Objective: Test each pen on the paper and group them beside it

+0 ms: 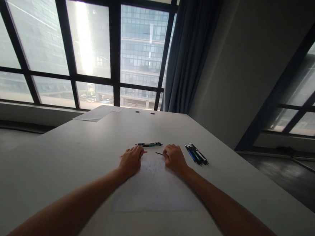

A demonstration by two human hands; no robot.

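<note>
A sheet of white paper with small dark handwriting lies flat on the table before me. Over its upper left part, my left hand is closed around a slim pinkish-red pen, whose two ends stick out on either side. My right hand rests at the sheet's upper right with the fingers pinched on a thin black stick, its tip pointing left; its exact kind is too small to tell. Just beyond both hands lies a dark pen or two, set crosswise.
Several pens lie bunched together right of my right hand. More paper sheets are at the far left of the white table. Two dark round spots mark the far end. Windows and a blue curtain stand behind.
</note>
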